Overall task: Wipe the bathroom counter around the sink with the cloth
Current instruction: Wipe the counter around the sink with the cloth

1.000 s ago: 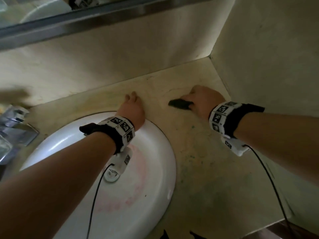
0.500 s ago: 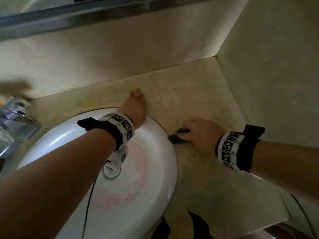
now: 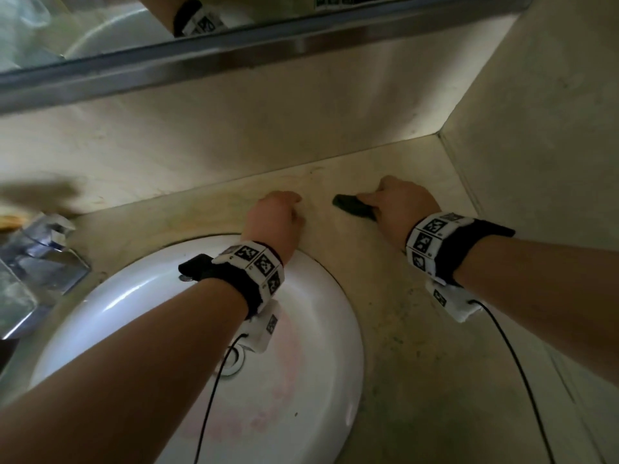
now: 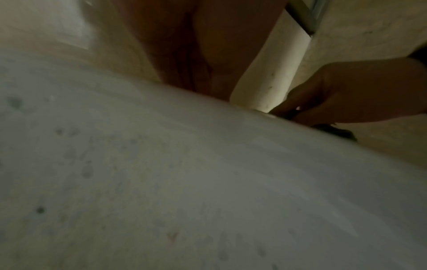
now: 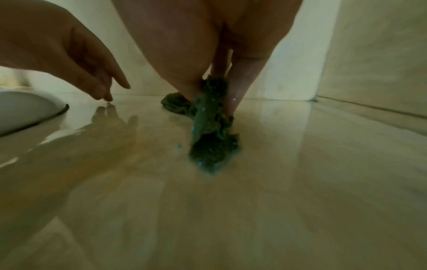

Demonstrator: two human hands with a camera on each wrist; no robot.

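My right hand [image 3: 398,205] grips a dark, wet cloth [image 3: 351,205] and presses it on the beige counter [image 3: 418,346], near the back wall and right of the sink. The right wrist view shows the cloth [image 5: 212,127] bunched between thumb and fingers, trailing onto the wet counter [image 5: 300,164]. My left hand [image 3: 278,212] rests at the far rim of the white sink [image 3: 134,313]. Its fingertips [image 5: 104,95] point down and touch the counter, holding nothing. In the left wrist view the sink rim [image 4: 184,182] fills the picture, with the right hand [image 4: 346,95] and cloth [image 4: 335,131] beyond.
A chrome faucet [image 3: 40,262] stands at the left of the sink. A mirror with a metal frame [image 3: 234,61] runs along the back wall. A side wall [image 3: 536,128] closes the counter on the right. The counter's front edge lies at the lower right.
My right hand has slid the cloth from beside the sink rim back toward the rear wall. My left hand stays at the sink's far rim, its fingers now bent downward.
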